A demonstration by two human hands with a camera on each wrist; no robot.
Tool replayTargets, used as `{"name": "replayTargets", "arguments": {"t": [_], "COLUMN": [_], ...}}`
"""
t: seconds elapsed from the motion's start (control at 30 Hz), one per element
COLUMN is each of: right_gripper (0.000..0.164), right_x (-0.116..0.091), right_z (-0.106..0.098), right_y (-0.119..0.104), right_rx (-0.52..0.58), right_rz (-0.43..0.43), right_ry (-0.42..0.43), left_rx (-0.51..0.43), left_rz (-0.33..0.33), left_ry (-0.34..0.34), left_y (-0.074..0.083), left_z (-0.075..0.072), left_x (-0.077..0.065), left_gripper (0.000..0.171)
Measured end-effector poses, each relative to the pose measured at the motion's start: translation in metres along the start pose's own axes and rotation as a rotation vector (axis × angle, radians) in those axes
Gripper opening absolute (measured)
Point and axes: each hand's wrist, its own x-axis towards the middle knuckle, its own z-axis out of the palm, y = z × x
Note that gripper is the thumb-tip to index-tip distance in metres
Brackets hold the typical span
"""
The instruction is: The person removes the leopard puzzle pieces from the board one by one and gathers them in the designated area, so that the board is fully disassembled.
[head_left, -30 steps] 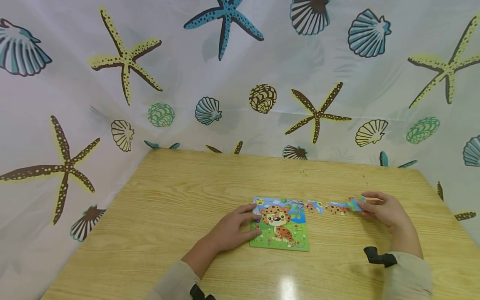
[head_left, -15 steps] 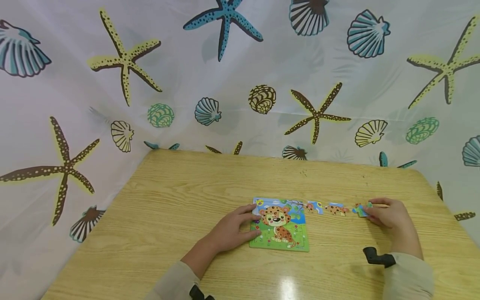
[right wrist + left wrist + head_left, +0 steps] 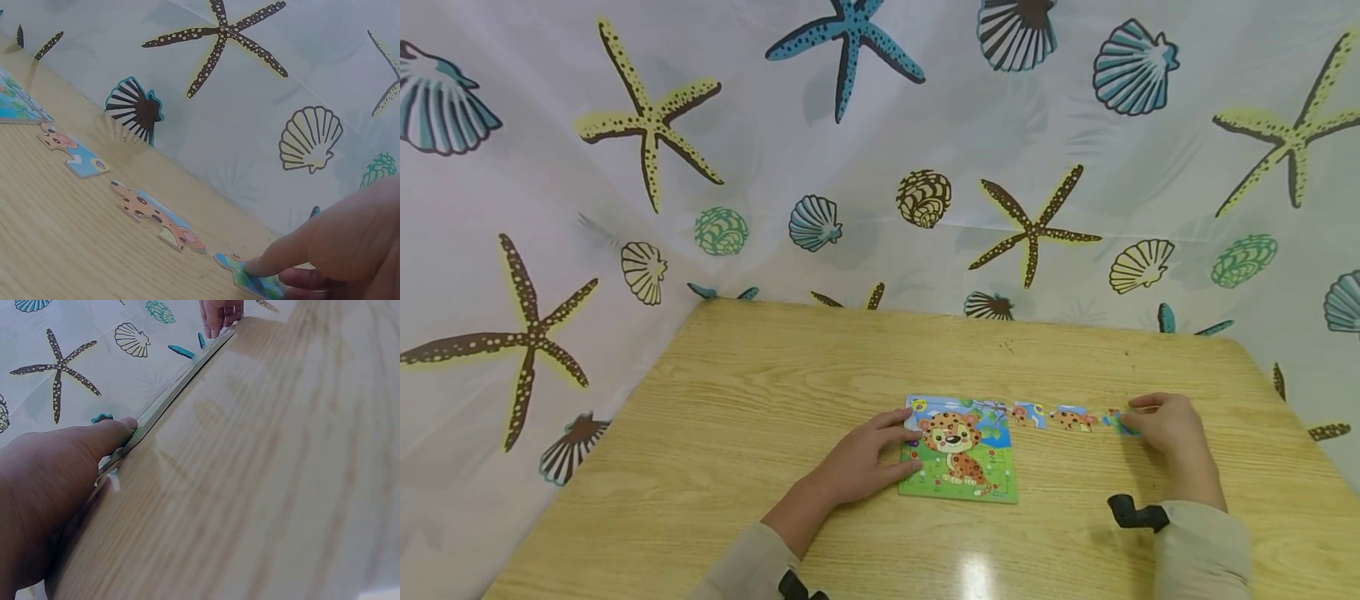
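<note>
The leopard jigsaw puzzle [image 3: 962,462] lies flat on the table, its picture of a spotted cub facing up. My left hand [image 3: 874,458] rests on its left edge with extended fingers; in the left wrist view, the thumb [image 3: 115,434] touches the rim. To the right, my right hand [image 3: 1168,425] pinches a blue and green puzzle piece [image 3: 240,278] down at the tabletop. The thumb covers part of that piece. Two loose pieces lie between the puzzle and this hand: a blue one with an orange ear [image 3: 1030,414] and a spotted orange one [image 3: 1073,418].
A wooden table [image 3: 760,375] carries the puzzle and pieces. Behind it and at both sides hangs a white curtain [image 3: 880,275] printed with starfish and shells. Black camera mounts [image 3: 1138,513] sit on both wrists.
My right hand has shifted slightly with its piece, first right and then back left, and the piece has turned and come down to the table. The left hand and puzzle stay put.
</note>
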Motion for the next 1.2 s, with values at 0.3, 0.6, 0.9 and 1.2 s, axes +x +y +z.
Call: {"name": "replayTargets", "arguments": {"t": [0.3,0.6,0.9,1.2], "right_gripper": [0.059,0.067,0.066,0.057], "right_x": [-0.002,-0.003,-0.001,0.000], "right_z": [0.007,0.019,0.034,0.051], "right_y": [-0.020,-0.040,-0.056,-0.064], "right_rx": [0.050,0.238,0.300,0.290], "right_rz": [-0.094,-0.154,-0.195,-0.233], "right_ry": [0.012,-0.100,-0.186,-0.212], "left_rx": [0.001,0.000,-0.006,-0.007], "left_rz": [0.002,-0.007,-0.015,-0.032], "left_ry": [-0.003,-0.003,-0.004,-0.011], "left_y": [0.001,-0.001,-0.002,-0.001], "left_z": [-0.002,0.000,0.001,0.001], "left_x": [0.000,0.001,0.001,0.000], "left_gripper": [0.045,0.045,0.043,0.044]}}
